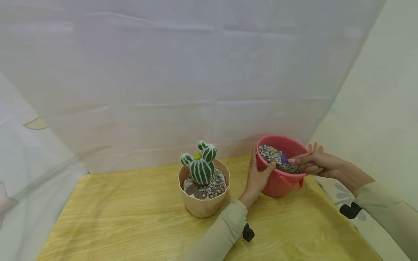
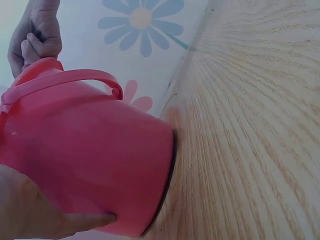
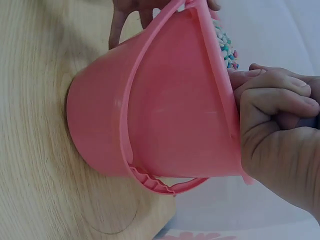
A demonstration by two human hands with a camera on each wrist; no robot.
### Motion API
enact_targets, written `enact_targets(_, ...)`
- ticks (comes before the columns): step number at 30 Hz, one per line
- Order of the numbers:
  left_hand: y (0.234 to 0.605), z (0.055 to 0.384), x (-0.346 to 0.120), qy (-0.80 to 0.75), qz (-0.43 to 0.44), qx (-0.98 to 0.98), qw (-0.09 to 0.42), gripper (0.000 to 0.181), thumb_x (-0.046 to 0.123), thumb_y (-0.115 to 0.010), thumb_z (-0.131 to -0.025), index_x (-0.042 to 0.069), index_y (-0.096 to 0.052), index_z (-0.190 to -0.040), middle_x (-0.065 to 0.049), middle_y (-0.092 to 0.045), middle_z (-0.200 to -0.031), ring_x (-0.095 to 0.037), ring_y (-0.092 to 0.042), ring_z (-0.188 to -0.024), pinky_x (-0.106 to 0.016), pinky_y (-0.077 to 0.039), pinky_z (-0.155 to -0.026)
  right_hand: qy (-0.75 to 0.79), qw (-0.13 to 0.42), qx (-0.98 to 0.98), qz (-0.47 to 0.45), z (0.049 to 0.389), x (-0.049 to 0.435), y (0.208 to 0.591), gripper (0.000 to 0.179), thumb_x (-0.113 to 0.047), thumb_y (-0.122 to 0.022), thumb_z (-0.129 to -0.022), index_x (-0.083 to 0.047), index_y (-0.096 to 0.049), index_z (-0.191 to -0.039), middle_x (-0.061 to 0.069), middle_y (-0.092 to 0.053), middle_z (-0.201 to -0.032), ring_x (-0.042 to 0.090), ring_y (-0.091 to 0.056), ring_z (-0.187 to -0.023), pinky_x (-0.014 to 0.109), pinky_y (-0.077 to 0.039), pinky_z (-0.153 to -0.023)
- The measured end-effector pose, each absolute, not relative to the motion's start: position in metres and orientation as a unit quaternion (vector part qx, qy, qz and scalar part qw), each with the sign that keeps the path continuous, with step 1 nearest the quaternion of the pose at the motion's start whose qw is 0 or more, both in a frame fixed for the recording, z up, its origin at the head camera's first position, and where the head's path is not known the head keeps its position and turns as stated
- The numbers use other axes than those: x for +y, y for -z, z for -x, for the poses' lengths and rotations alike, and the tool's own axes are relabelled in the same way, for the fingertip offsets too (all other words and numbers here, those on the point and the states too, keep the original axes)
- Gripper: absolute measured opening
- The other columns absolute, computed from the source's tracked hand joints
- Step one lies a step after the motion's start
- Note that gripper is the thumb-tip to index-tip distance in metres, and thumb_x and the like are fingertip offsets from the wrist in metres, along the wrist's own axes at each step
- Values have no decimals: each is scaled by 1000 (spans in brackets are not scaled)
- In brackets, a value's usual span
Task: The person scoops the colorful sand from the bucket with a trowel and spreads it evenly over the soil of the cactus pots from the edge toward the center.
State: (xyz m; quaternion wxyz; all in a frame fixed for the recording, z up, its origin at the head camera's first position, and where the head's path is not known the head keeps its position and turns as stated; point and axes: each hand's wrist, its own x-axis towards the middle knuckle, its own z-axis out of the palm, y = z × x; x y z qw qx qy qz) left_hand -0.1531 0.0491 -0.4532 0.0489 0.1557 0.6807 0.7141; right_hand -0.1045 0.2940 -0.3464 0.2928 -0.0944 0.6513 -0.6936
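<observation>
the bucket [image 3: 185, 100] looks smooth, softly glossy plastic — the table [image 1: 130, 206] grained wood, the gravel [image 1: 270, 154] pebbly and rough.

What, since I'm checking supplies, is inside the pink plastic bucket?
Small multicoloured pebbles and a purple tool gripped by the right hand. The floor of the pink plastic bucket is hidden beneath the pebbles.

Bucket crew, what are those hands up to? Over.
Left hand holding pink bucket. Right hand gripping purple tool at the pebbles inside. Cactus pot stands apart, not blocking.
</observation>
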Motion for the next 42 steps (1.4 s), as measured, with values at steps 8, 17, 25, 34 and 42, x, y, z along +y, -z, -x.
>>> enact_targets(8,445,151,42,-685,-167,709,14,90,53,-74,-89,43,-22,-162,2,-35,-159,-22,-39,-140,-45,-37,-109,758,311,561,114,99,295,348,48,-5,-18,-113,3,-54,-143,-5,-44,-78,8,-16,-53,19,-20,-49)
enact_targets(17,443,140,33,-625,-183,759,-11,87,59,-65,-93,27,-25,-163,-1,-40,-156,-25,-44,-137,-50,-41,-106,780,325,523,116,87,294,352,50,-5,-15,-112,2,-49,-148,-4,-50,-84,7,-16,-56,18,-22,-50)
enact_targets(25,435,137,17,-606,-214,766,-12,79,51,-64,-97,20,-32,-162,-4,-44,-154,-22,-47,-135,-45,-41,-107,781,326,517,131,78,290,341,55,-5,-11,-112,0,-55,-143,-6,-44,-82,5,-16,-56,16,-21,-49)
enact_targets(34,423,105,-21,-582,-257,772,19,65,28,-63,-101,16,-37,-159,-6,-53,-145,-25,-56,-124,-37,-49,-97,769,307,548,119,66,284,325,53,-4,-16,-112,0,-60,-140,-5,-48,-82,8,-13,-56,19,-18,-50)
enact_targets(42,410,81,-64,-580,-291,761,9,54,27,-60,-102,28,-46,-154,2,-57,-139,-15,-57,-118,-35,-49,-96,761,311,562,94,58,277,313,50,-7,-19,-113,-3,-63,-136,-5,-50,-82,8,-14,-57,19,-20,-50)
